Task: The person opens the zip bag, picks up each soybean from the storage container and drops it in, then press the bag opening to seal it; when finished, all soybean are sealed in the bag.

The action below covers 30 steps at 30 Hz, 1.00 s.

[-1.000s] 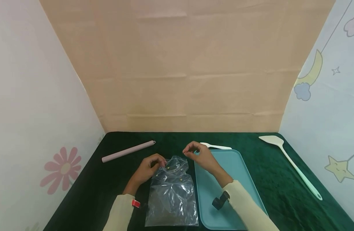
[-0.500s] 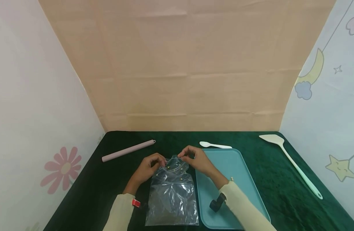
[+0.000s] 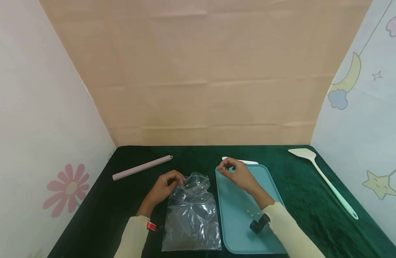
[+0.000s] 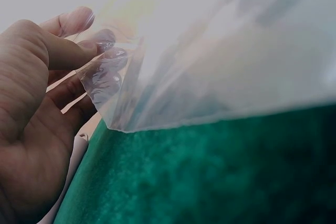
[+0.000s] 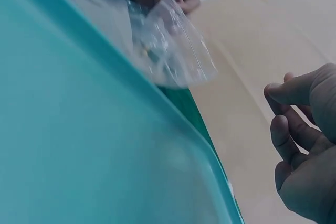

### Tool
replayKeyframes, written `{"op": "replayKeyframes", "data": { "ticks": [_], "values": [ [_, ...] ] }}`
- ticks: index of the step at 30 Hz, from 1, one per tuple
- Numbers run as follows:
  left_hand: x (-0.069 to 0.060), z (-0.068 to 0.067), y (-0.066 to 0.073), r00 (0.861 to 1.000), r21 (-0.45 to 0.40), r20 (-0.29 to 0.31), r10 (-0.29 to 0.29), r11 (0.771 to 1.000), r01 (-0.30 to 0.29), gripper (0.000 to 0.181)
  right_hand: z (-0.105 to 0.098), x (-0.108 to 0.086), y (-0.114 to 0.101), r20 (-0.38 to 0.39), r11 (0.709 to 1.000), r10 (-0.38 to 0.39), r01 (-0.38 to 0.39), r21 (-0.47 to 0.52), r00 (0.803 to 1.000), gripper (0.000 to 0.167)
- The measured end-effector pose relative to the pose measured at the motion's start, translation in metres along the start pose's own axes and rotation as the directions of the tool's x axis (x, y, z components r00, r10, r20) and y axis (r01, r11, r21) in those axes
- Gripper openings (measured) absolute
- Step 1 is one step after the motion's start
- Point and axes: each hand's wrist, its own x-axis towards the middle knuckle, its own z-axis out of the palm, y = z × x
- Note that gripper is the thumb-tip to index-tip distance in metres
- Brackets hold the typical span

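Observation:
My left hand [image 3: 164,186] pinches the upper left edge of a clear plastic bag [image 3: 191,222], which lies on the dark green cloth. In the left wrist view, the bag's film [image 4: 118,85] passes between thumb and fingers. Several small beige pieces [image 3: 202,198] show inside the bag's upper part. My right hand [image 3: 240,175] hovers over the far left part of a blue tray [image 3: 227,229], its fingers loosely curled. Between those fingers nothing can be seen. A few small beige bean-like pieces [image 3: 252,215] lie on the tray beside the right wrist.
A pink stick [image 3: 142,168] with a hanging loop lies at the back left. Behind the tray is a white spoon [image 3: 248,162], partly covered by the right hand. A pale long-handled spatula [image 3: 330,182] lies at the right of the cloth.
My right hand went left to the bag's mouth, then back right over the tray. Beige pieces on the tray have come into view. My left hand stays on the bag.

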Motion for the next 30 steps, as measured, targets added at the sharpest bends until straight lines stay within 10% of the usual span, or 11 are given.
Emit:
{"op": "replayKeyframes", "data": {
  "ticks": [15,30],
  "values": [
    [0.0,-0.001,0.003,0.999,0.018,0.006,-0.054,0.998,0.054,0.015,-0.059,-0.038,0.033,-0.011,0.988,0.045,-0.046,-0.148,0.999,0.005],
    [-0.001,-0.002,-0.001,0.999,-0.026,0.001,-0.044,0.999,0.044,0.015,-0.092,-0.071,0.053,0.233,0.99,0.104,-0.077,-0.122,0.967,0.008]
  ]
}}
